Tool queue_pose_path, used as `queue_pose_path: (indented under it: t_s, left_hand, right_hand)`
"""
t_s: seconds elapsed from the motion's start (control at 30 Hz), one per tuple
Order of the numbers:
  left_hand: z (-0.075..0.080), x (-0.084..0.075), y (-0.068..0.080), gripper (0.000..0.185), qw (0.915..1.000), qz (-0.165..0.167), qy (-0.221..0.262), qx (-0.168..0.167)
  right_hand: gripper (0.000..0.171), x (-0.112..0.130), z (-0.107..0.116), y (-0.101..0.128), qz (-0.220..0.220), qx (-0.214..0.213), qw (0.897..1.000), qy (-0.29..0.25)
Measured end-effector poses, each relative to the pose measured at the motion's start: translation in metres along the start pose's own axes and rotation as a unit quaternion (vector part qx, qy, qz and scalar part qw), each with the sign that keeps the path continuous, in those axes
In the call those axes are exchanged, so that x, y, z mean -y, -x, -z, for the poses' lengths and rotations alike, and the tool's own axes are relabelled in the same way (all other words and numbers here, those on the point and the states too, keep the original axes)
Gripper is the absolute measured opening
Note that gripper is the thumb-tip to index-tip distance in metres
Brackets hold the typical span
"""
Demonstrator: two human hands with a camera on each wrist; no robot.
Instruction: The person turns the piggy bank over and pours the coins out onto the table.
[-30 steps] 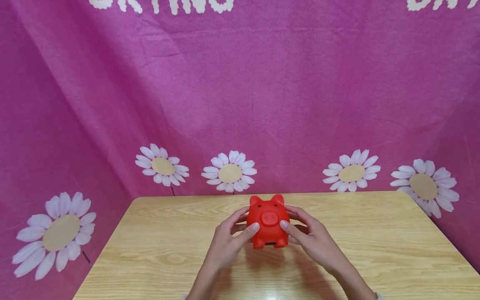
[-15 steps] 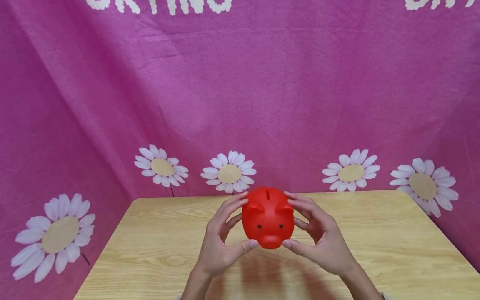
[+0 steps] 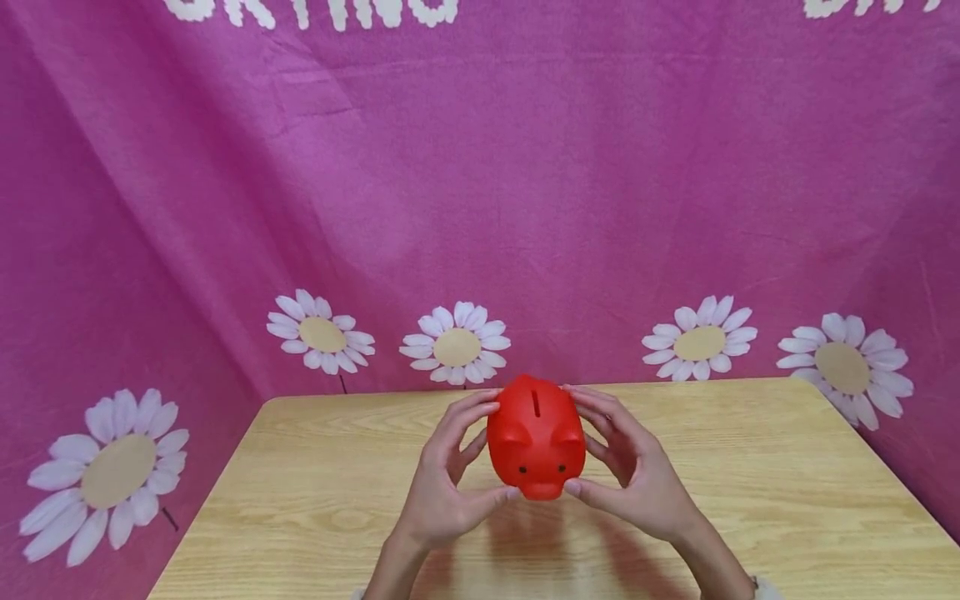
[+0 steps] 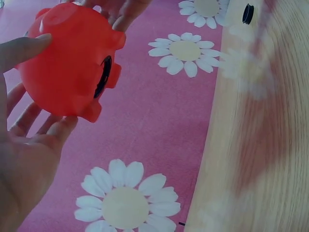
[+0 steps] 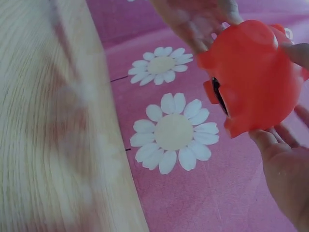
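Observation:
A red piggy bank (image 3: 536, 442) is held up off the table between both hands, its snout tipped down toward me and the coin slot (image 3: 536, 403) in its back showing. My left hand (image 3: 446, 487) grips its left side, thumb beside the snout and fingers spread round the flank. On the opposite side my right hand (image 3: 645, 483) holds it the same way. Both wrist views show the short feet and a black plug (image 4: 103, 77) in the belly. Parts of the fingers behind the body are hidden.
Below lies a pale wood-grain table (image 3: 315, 500) with a glossy top that carries reflections. Purple cloth (image 3: 525, 183) printed with white daisies hangs behind it and along its sides.
The piggy bank has risen and tipped forward, so its back and slot now face up toward me. Both hands still hold it, their thumbs now lower by the snout.

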State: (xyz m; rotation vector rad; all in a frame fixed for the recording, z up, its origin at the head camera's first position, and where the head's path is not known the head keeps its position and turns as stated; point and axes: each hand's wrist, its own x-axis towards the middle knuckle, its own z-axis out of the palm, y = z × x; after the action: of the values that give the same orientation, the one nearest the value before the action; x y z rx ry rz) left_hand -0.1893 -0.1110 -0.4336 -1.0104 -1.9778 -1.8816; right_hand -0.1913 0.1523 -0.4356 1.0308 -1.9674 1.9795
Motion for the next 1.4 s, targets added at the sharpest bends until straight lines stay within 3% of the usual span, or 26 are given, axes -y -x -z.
queue_pose_path:
  t_s: [0.13, 0.23, 0.47, 0.63, 1.1, 1.4]
  left_hand:
    - [-0.001, -0.001, 0.001, 0.077, 0.9997, 0.023, -0.002, 0.007]
    - [-0.001, -0.001, 0.001, 0.076, 0.9996, 0.026, -0.001, 0.009]
    - [0.002, -0.004, -0.001, 0.081, 0.9953, -0.089, -0.037, 0.014]
    - [0.004, -0.006, -0.003, 0.081, 0.9919, -0.119, -0.039, 0.022]
    - [0.004, -0.006, -0.001, 0.08, 0.999, -0.022, -0.038, 0.006]
    - [0.006, -0.004, 0.0, 0.081, 0.9982, -0.022, -0.055, -0.005]
  right_hand:
    - [0.085, -0.001, 0.0, 0.0, -0.03, 0.001, 1.0, -0.007]
    - [0.086, -0.001, 0.001, 0.0, -0.021, 0.004, 1.0, 0.012]
    - [0.091, 0.006, 0.001, -0.001, 0.078, 0.018, 0.997, 0.021]
    - [0.091, 0.009, 0.0, -0.004, 0.093, 0.016, 0.995, 0.021]
    - [0.093, 0.006, 0.003, 0.0, 0.022, 0.007, 0.998, 0.051]
    - [0.089, 0.007, 0.0, -0.001, 0.009, 0.001, 0.999, 0.053]
